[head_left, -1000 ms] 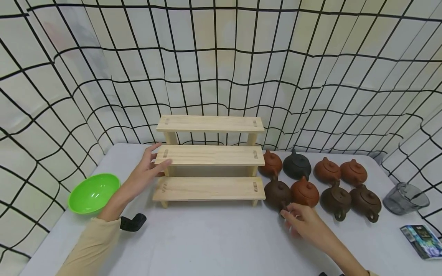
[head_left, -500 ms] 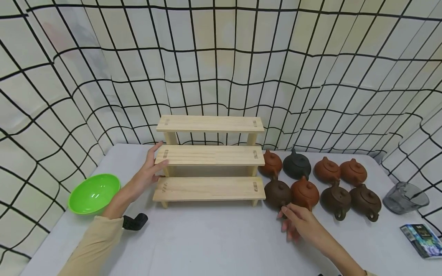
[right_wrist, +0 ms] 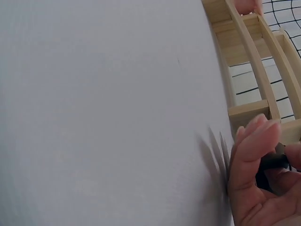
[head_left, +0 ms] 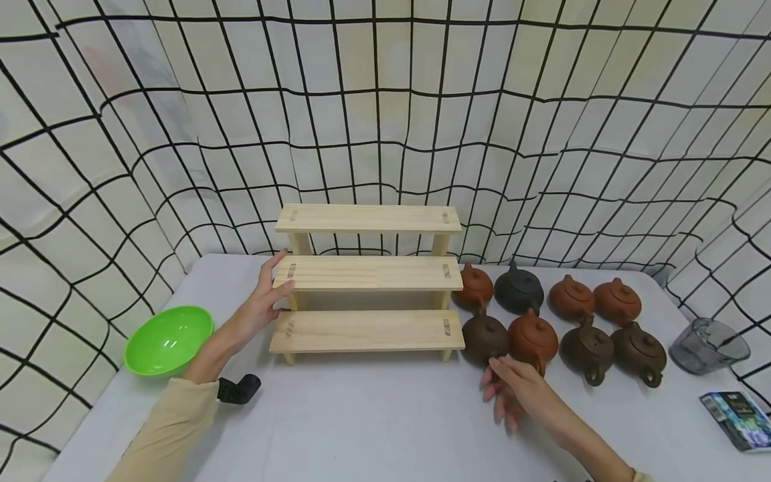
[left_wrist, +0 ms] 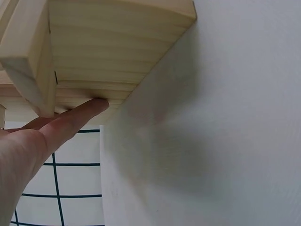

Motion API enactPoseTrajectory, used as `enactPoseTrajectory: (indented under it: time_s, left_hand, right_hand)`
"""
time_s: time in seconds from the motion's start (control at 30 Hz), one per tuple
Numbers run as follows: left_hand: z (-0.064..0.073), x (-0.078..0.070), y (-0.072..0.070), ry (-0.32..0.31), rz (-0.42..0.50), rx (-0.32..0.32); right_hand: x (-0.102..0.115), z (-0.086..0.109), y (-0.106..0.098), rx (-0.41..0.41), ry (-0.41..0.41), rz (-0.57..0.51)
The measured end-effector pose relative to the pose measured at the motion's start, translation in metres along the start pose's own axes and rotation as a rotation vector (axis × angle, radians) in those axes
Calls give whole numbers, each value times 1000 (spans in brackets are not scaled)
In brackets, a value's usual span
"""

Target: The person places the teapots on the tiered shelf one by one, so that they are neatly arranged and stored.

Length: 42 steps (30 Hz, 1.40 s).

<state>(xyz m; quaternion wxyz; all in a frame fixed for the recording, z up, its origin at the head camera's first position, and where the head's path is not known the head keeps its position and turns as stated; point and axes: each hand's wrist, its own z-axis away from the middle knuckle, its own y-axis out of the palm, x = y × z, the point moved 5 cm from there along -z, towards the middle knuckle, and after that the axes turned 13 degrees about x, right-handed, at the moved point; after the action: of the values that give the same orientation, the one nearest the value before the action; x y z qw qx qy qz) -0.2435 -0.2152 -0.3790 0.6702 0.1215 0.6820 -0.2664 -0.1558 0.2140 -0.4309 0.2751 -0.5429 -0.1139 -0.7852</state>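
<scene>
A three-tier wooden display shelf [head_left: 367, 273] stands at the middle of the table. At its left end my left hand [head_left: 255, 308] grips the middle board, the thumb at the front edge. In the left wrist view, fingers [left_wrist: 70, 125] reach along the underside of the wood. Right of the shelf sits a dark brown teapot [head_left: 484, 337], upright on the table. My right hand [head_left: 525, 388] pinches its handle, dark between thumb and finger in the right wrist view, while the other fingers [right_wrist: 249, 155] spread loosely. The spout side is mostly hidden.
Beside that pot stand an orange-red teapot [head_left: 533, 337], a black teapot [head_left: 518, 289] and several more red and brown ones. A green bowl [head_left: 168, 340] lies far left. At far right are a clear glass [head_left: 707, 347] and a colourful box [head_left: 739, 420]. Black netting backs the table.
My right hand has turned slightly at the teapot handle, its lower fingers spreading out to the left. The left hand stays at the shelf. The teapots have not visibly moved.
</scene>
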Motion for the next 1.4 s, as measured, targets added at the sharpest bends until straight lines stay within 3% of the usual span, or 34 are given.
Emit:
enactPoseTrajectory:
  time_s: [0.4,0.67,0.8,1.07,1.23,1.4]
  left_hand:
    - [0,1,0,10,-16,-2]
    - [-3,4,1,10,-5,-14]
    - [-3,4,0,12,-14,-19]
    - [-2,4,-1,9,-27,-31]
    - [-2,5,0,11,-33,-34]
    - [-1,5,0,9,-24,-39]
  right_hand:
    - [-2,5,2,-45,-23,-29]
    - [7,29,-1,-13,17,26]
    - [26,43,-4,7,-2,79]
    - [78,58,0,18,-130,137]
    - [109,50,10,44,-233,162]
    - [138,29,25,89,-315,128]
